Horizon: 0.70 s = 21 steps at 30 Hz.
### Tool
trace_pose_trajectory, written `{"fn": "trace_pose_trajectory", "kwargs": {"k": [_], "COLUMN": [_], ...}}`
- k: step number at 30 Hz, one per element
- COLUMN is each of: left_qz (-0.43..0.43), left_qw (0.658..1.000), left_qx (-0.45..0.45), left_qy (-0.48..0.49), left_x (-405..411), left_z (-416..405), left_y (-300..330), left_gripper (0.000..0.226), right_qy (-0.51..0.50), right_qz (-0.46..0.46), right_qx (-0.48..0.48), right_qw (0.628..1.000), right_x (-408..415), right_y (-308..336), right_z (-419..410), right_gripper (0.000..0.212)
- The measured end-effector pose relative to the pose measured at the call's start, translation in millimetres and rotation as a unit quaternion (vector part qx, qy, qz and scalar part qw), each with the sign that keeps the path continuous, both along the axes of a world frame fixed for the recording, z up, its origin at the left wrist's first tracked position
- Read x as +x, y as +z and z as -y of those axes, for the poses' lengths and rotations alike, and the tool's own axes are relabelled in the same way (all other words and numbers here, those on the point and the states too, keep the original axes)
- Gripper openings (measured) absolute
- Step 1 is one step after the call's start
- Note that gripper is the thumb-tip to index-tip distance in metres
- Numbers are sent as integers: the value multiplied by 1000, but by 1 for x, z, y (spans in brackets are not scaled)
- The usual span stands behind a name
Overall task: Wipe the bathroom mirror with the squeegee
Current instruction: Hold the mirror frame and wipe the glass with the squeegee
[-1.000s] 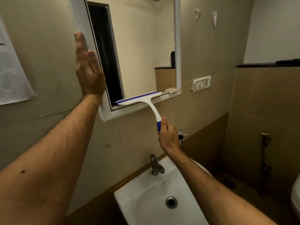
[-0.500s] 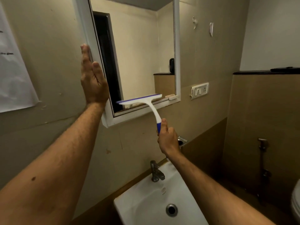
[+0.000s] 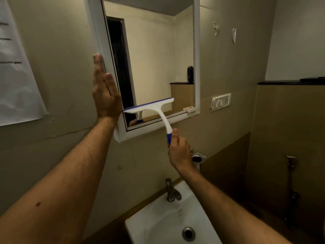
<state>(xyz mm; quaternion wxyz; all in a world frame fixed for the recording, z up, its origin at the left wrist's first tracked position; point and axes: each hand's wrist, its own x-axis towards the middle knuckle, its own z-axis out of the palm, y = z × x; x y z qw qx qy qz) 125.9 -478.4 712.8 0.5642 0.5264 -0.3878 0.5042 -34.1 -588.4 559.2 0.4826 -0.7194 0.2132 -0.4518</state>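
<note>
Centre frame, the right hand (image 3: 179, 152) grips the squeegee (image 3: 151, 107) handle, blade low on the mirror (image 3: 158, 59). The left hand (image 3: 105, 92), fingers straight, presses the frame's left edge (a hinged door, perhaps). Uneven pressure could lift one blade end, leaving streaks.

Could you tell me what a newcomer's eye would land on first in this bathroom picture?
Probably the white and blue squeegee against the lower part of the mirror, its handle gripped by the right hand. Next, the left hand, flat against the mirror's left frame, then the white sink below.

White sink (image 3: 158, 224), tap (image 3: 171, 191), switch plate (image 3: 221, 101) — perhaps paper notice (image 3: 15, 81)
</note>
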Motion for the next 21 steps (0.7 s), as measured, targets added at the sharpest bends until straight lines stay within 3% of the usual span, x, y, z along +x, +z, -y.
{"fn": "trace_pose_trajectory", "kwargs": {"k": [6,14,21], "left_qz": [-1,1,1], "left_qw": [1000,1000,1000], "left_qx": [1,5,3], "left_qy": [-4,-28,-22], "left_x": [-6,-1,-3], "left_z": [0,2,1], "left_y": [1,-7,-7], "left_gripper": [46,46,46], "right_qy": [-4,7,3], "right_qz": [-44,-26,-57], "right_qx": [-16,-44,-25], "right_qw": [999,999,998], "right_x": [-15,-12,-19], "right_y": [-20,2,-28], "right_z": [5,10,9], "right_gripper": [50,55,53]}}
